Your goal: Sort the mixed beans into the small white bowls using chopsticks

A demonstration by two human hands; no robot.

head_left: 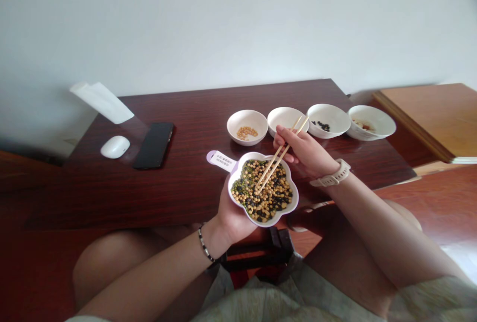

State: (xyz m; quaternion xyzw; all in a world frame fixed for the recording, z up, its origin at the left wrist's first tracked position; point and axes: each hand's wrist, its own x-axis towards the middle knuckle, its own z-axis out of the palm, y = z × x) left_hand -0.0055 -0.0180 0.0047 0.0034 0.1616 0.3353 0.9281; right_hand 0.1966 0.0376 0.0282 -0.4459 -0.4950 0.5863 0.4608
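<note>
My left hand (233, 215) is wrapped under and around a flower-shaped white bowl (295, 201) with a lilac rim and a labelled handle. Mixed beans (266, 198) in yellow, green and black fill it. Wooden chopsticks (281, 150) are gripped in my right hand (303, 150), their tips down among the beans. Beyond my hands stand several white bowls in a row. The leftmost bowl (233, 125) has yellow beans (247, 133) in it. Black beans (321, 125) lie in another bowl (337, 118). My right hand partly hides the bowl (278, 116) between them.
The rightmost bowl (383, 122) holds pale and reddish pieces. On the dark wooden table (190, 163) lie a black phone (154, 145), a white rounded case (115, 147) and a white paper packet (102, 102). A lighter wooden table (432, 113) stands at the right, a wall behind.
</note>
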